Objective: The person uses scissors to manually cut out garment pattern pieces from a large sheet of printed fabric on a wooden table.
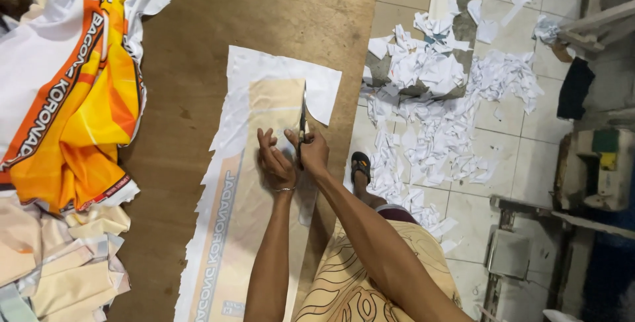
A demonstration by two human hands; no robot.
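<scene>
A long strip of beige printed fabric with white margins [258,107] lies on the brown wooden table [198,64]. My left hand [274,160] presses flat on the fabric, fingers spread, a bracelet at the wrist. Just right of it, my right hand [311,150] grips a pair of scissors [302,127] whose blades point away from me, along the beige panel's right edge where it meets the white margin.
A pile of orange, yellow and white printed fabric [73,90] covers the table's left side, with folded beige pieces [59,262] below it. Several white offcuts [436,103] litter the tiled floor at right. My sandalled foot [360,166] stands by the table edge. A machine [595,163] is at far right.
</scene>
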